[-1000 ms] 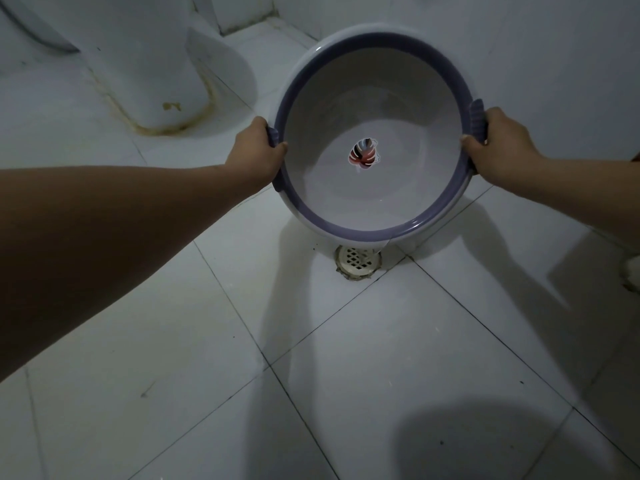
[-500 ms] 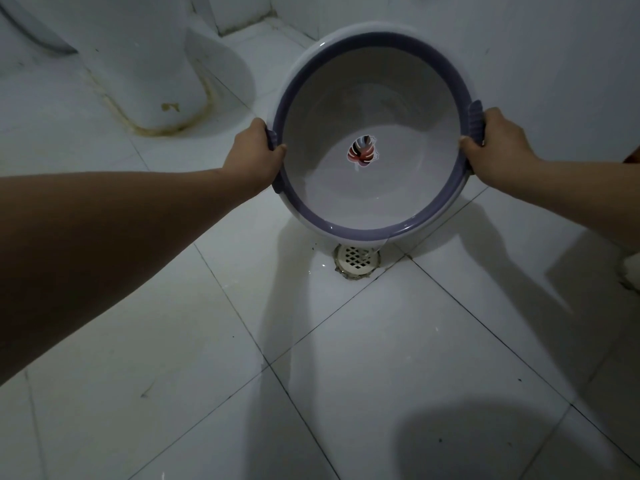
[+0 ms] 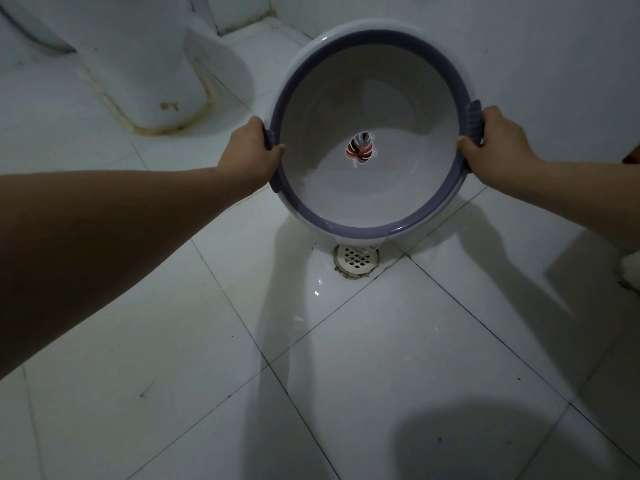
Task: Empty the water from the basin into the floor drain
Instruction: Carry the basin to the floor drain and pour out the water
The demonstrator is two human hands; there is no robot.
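A round white basin (image 3: 332, 188) with a purple rim and a leaf sticker inside is tipped steeply toward me above the floor. My left hand (image 3: 251, 152) grips its left handle and my right hand (image 3: 491, 147) grips its right handle. A thin sheet of water runs off the basin's lowest edge onto the round floor drain (image 3: 356, 261) directly below. The tile just in front of the drain is wet and shiny. Little water is left inside the basin.
A white toilet base (image 3: 145, 74) with stained sealant stands at the back left. A white tiled wall (image 3: 519, 46) rises right behind the basin. White floor tiles (image 3: 173, 375) spread toward me. A pale object (image 3: 628, 271) sits at the right edge.
The basin has been tipped a little further and held almost in place; water now falls from its lower edge onto the drain, and the tile near the drain has become wet.
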